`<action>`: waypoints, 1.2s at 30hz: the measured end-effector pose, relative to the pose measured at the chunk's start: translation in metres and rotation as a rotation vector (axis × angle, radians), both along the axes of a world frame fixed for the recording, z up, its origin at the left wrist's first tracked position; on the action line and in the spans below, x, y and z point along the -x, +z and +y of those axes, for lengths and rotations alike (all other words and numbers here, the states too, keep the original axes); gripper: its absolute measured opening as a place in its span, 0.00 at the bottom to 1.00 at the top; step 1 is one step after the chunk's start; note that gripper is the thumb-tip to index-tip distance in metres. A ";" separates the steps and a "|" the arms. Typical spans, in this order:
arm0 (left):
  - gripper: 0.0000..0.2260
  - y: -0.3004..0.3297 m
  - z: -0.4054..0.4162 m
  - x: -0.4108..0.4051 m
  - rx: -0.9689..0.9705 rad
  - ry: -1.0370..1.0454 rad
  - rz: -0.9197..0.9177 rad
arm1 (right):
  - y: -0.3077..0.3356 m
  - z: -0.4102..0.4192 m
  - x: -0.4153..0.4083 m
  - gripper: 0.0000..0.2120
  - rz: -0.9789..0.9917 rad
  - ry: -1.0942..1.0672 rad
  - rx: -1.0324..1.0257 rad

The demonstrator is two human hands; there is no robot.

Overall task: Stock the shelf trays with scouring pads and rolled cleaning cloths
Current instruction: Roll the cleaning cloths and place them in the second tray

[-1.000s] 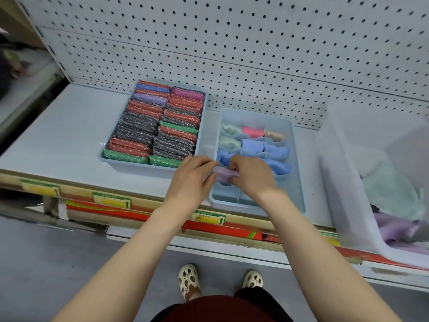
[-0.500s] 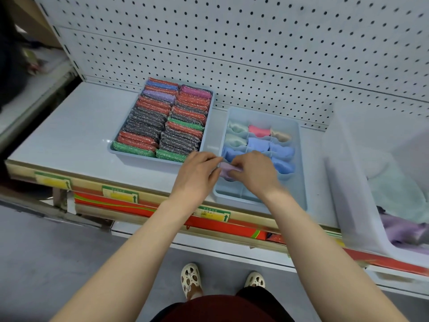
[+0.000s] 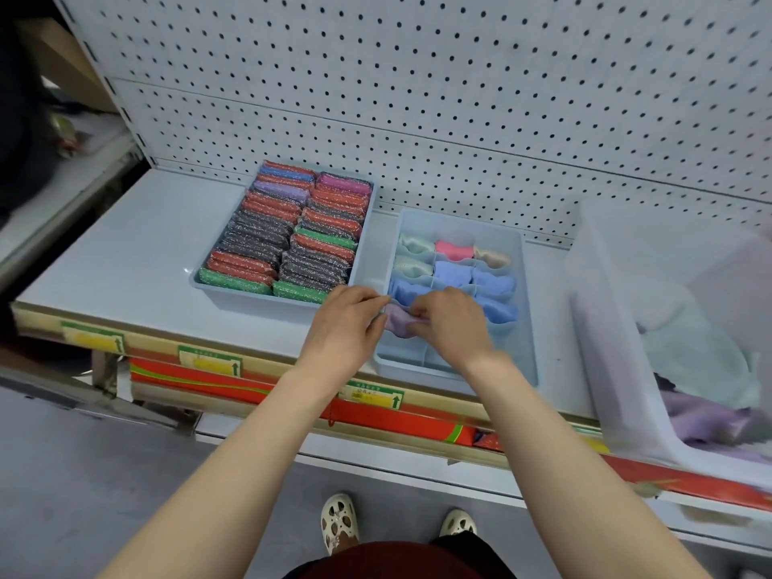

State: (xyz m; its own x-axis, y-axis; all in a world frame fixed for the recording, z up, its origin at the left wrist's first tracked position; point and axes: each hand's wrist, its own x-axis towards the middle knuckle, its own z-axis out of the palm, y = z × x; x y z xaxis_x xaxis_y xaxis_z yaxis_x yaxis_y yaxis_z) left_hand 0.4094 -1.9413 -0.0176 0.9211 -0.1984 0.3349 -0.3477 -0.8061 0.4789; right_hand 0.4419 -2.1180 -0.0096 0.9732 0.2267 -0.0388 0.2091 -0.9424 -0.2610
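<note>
A light blue divided tray (image 3: 527, 311) on the white shelf holds several rolled cloths in green, pink, cream and blue. My left hand (image 3: 344, 328) and my right hand (image 3: 453, 328) both grip a rolled lilac cloth (image 3: 397, 321), held low in a left-column compartment near the tray's front. The compartments in front of the hands look empty. To the left, a blue tray (image 3: 363, 240) is packed with two rows of scouring pads (image 3: 288, 231) in red, grey, green, purple and blue.
A large translucent bin (image 3: 605, 328) at the right holds loose mint and lilac cloths (image 3: 702, 369). White pegboard (image 3: 417, 98) backs the shelf. Price labels (image 3: 209, 361) line the shelf's front edge. My feet in cream clogs stand on the grey floor below.
Both hands have stayed on the lilac cloth at the same compartment, pressing it down slightly. The view has shifted a little to the left.
</note>
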 end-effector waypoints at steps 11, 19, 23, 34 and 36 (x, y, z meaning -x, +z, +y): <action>0.15 0.039 -0.089 -0.024 0.007 -0.045 0.067 | 0.087 -0.168 0.028 0.04 -0.297 -0.434 -0.471; 0.14 0.060 -0.209 -0.043 0.085 -0.287 0.131 | 0.054 -0.279 0.045 0.16 0.337 -0.560 0.332; 0.16 0.073 -0.240 -0.048 0.086 -0.378 0.144 | 0.078 -0.300 0.027 0.08 0.189 -0.629 0.169; 0.12 0.182 -0.292 -0.079 0.597 -0.507 0.290 | 0.214 -0.289 0.013 0.11 -0.174 -0.223 -0.527; 0.04 0.201 -0.285 -0.082 0.672 -0.480 0.238 | 0.217 -0.286 0.005 0.10 -0.276 -0.278 -0.437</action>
